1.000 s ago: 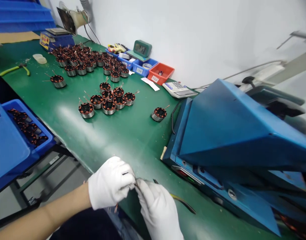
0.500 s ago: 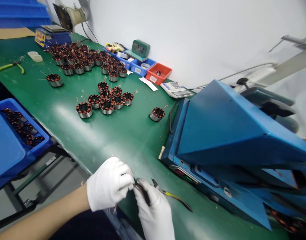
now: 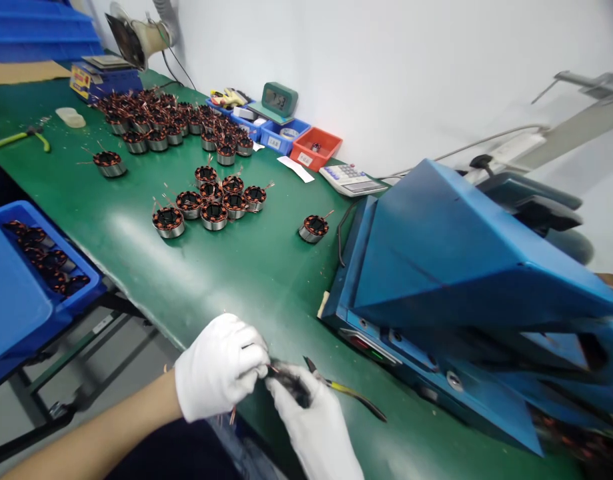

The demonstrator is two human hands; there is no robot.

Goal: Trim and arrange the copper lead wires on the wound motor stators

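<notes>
Both hands wear white gloves and meet over the front edge of the green table. My right hand point(image 3: 319, 417) is closed around a dark motor stator point(image 3: 292, 385), largely hidden by the fingers and somewhat blurred. My left hand point(image 3: 223, 370) is pinched beside it, with a bit of copper wire point(image 3: 273, 369) showing between its fingertips and the stator. More copper wire ends point(image 3: 233, 416) stick out below the left palm. Yellow-handled cutting pliers point(image 3: 347, 389) lie on the table just past my right hand.
A blue machine point(image 3: 461, 267) fills the right side. One stator point(image 3: 314, 228) stands alone near it; several more stators point(image 3: 214, 215) are grouped mid-table, with a larger pile behind. A blue bin point(image 3: 93, 280) of stators is at left. A calculator point(image 3: 351, 179) and red tray point(image 3: 331, 147) line the wall.
My right hand has turned slightly, and the stator in it shows more of its dark open side. My left hand has stayed nearly in place, still pinched.
</notes>
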